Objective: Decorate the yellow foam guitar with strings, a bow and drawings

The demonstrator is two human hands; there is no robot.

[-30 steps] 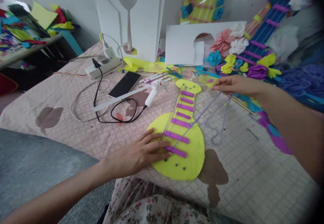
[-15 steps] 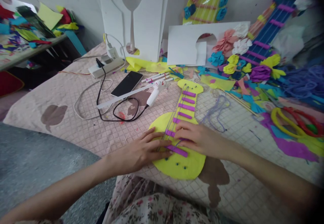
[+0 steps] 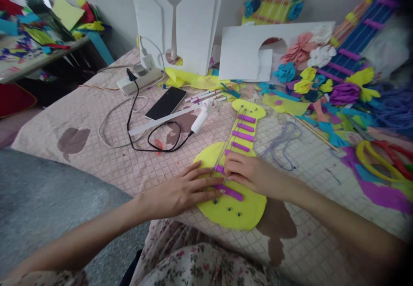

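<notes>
A yellow paper guitar [image 3: 238,215] lies flat on the quilted cloth, its neck pointing away from me. Purple strips [image 3: 242,135] cross its neck and body, and small dark pins [image 3: 239,214] dot both ends. Thin grey string [image 3: 228,138] runs lengthwise over the strips. Spread fingers of my left hand [image 3: 180,191] rest on the guitar's left side, over the string and the lowest strip. My right hand [image 3: 254,175] is pinched closed over the middle of the body, at the string; its fingertips are partly hidden.
A white glue gun [image 3: 200,120] with a black cord lies beyond the guitar, beside a phone [image 3: 166,103] and a power strip [image 3: 140,80]. Loose purple yarn [image 3: 285,141] and scissors [image 3: 376,159] are on the right. A decorated blue guitar [image 3: 351,47] and white boards [image 3: 193,27] stand behind.
My right hand's fingers have drawn together into a pinch near the string, a little left along the guitar. My left hand stays on the body. The view has shifted slightly.
</notes>
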